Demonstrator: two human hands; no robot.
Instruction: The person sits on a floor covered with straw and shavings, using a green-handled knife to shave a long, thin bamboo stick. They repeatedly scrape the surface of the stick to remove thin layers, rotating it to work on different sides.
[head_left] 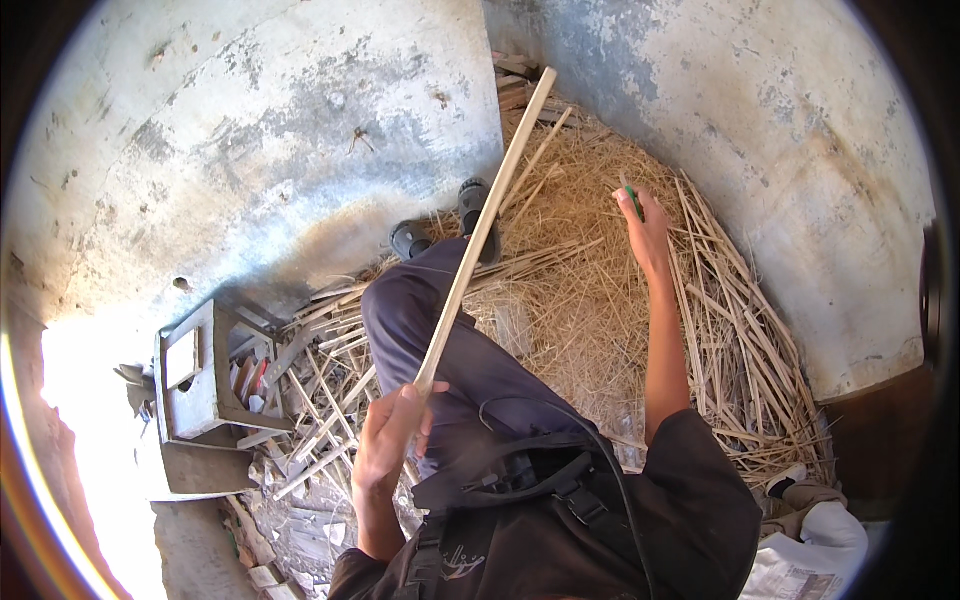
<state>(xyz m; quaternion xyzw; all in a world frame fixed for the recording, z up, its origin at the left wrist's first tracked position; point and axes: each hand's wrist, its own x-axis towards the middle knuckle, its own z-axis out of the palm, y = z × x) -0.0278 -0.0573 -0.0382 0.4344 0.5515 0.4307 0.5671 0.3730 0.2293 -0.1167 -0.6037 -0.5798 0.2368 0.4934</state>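
My left hand (385,440) is closed round the lower end of a long, pale bamboo strip (487,218). The strip slants up and to the right, passing over my bent leg and one of my dark shoes. Out to the right, well apart from the strip, my right hand (649,232) grips a small green-handled knife (632,199). Its thin, pale tip points upward, and my fingers hide part of the handle. Below that hand spreads a layer of straw-coloured shavings (575,215).
Many loose bamboo strips (735,340) lie along the right wall, with more strips (325,420) at lower left. A worn wooden cabinet (190,375) holds assorted items on the left. Peeling walls (270,120) meet ahead of me. A white sack (815,555) sits at lower right.
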